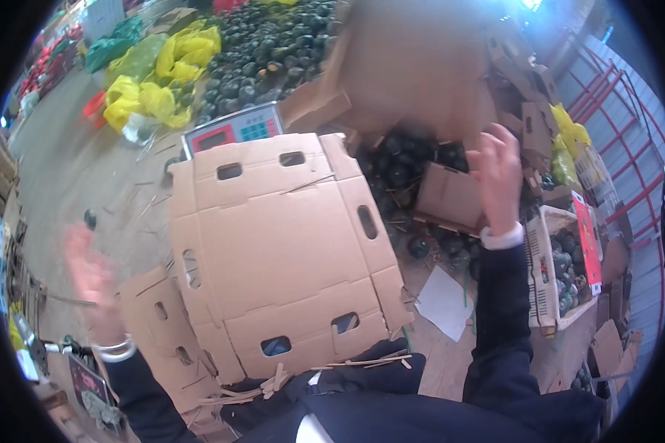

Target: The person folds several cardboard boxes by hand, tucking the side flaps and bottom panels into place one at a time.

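Observation:
A flattened cardboard box blank (288,238) with several oval cut-out handholds lies in front of me, near my lap. Strips of cardboard scrap (277,382) rest along its near edge. My left hand (91,271), blurred and with a bracelet at the wrist, is raised to the left of the blank and holds nothing. On the other side, my right hand (497,171) is up with its fingers apart, beside a small cardboard piece (451,194) over dark green squashes (399,166). A large blurred brown sheet, apparently cardboard (410,66), is above them; what supports it cannot be told.
A digital scale (233,132) stands beyond the blank. Behind it are a heap of squashes (255,55) and yellow mesh bags (183,52). A white plastic crate (540,271) of produce sits at the right. Another cardboard blank (155,326) lies at the left.

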Demonstrator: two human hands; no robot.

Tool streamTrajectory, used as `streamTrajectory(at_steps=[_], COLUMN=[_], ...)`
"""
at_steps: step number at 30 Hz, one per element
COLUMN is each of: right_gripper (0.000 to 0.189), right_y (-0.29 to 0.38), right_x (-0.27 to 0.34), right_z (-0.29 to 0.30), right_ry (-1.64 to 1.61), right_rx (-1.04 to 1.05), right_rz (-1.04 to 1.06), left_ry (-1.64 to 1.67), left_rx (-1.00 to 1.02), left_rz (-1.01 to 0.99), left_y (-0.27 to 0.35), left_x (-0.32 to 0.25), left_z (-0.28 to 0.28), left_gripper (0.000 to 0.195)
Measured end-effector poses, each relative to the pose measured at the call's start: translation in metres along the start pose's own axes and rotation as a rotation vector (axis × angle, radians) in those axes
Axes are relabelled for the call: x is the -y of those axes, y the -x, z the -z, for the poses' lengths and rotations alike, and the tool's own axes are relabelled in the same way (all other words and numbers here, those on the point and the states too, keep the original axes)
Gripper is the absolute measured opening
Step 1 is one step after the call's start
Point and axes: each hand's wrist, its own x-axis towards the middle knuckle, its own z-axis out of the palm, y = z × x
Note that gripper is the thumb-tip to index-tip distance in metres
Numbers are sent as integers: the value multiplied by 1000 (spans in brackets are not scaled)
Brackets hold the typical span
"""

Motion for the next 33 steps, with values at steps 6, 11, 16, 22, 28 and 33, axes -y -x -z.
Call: streamTrajectory(at_steps=[6, 11, 16, 22, 28, 33], right_gripper=[78, 75, 75, 52, 27, 8], right_y=[168, 190, 190, 184, 113, 93], right_x=[-68, 3, 41, 28, 23, 10], right_z=[-55, -63, -76, -113, -59, -10], right_ry=[-13, 114, 384, 199, 143, -290], right_rx=[824, 730, 546, 814, 1092, 475], right_rz=[-327, -373, 184, 488, 786, -263], left_ry=[629, -42, -701, -567, -432, 9], left_rx=[355, 283, 314, 455, 618, 97], left_rz=[754, 694, -35, -310, -691, 15], left_y=[129, 123, 112, 93, 18, 38], left_x=[24, -56, -73, -52, -48, -51], left_z=[-70, -68, -84, -121, -49, -17], left_gripper=[70, 57, 75, 65, 29, 11])
